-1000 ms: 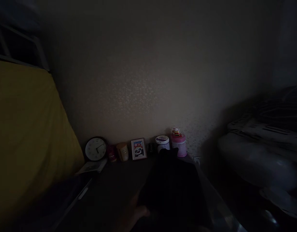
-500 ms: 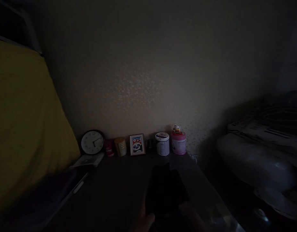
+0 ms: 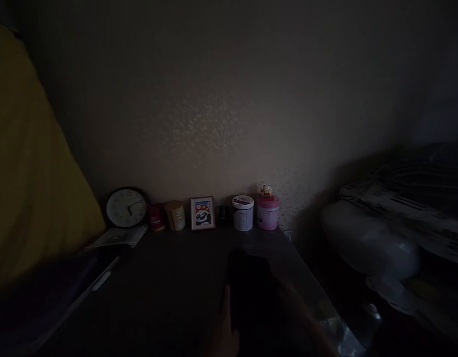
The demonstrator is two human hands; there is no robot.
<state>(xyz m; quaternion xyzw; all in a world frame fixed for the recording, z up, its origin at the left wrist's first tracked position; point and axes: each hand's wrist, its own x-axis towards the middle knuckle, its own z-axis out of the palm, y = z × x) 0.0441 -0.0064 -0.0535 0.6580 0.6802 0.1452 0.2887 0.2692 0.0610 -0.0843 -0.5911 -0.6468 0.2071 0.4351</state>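
The room is very dark. Low in the view, my left hand [image 3: 224, 325] shows a thumb pointing up along the left edge of a flat black object [image 3: 251, 287] over the dark desk [image 3: 169, 277]. My right hand [image 3: 301, 317] is on the object's right side, dim and blurred, so its fingers are not readable. What the black object is I cannot make out.
Along the wall at the desk's back stand a round clock [image 3: 126, 208], a red jar [image 3: 156, 218], a yellow jar [image 3: 175, 215], a panda picture frame [image 3: 202, 213], a white tub [image 3: 242, 213] and a pink tub [image 3: 268, 212]. Yellow fabric [image 3: 31, 163] hangs left; pale bundles [image 3: 381, 233] lie right.
The black object has dropped from in front of the tubs to low over the desk, and both hands have come more into view. The view has shifted slightly right and down.
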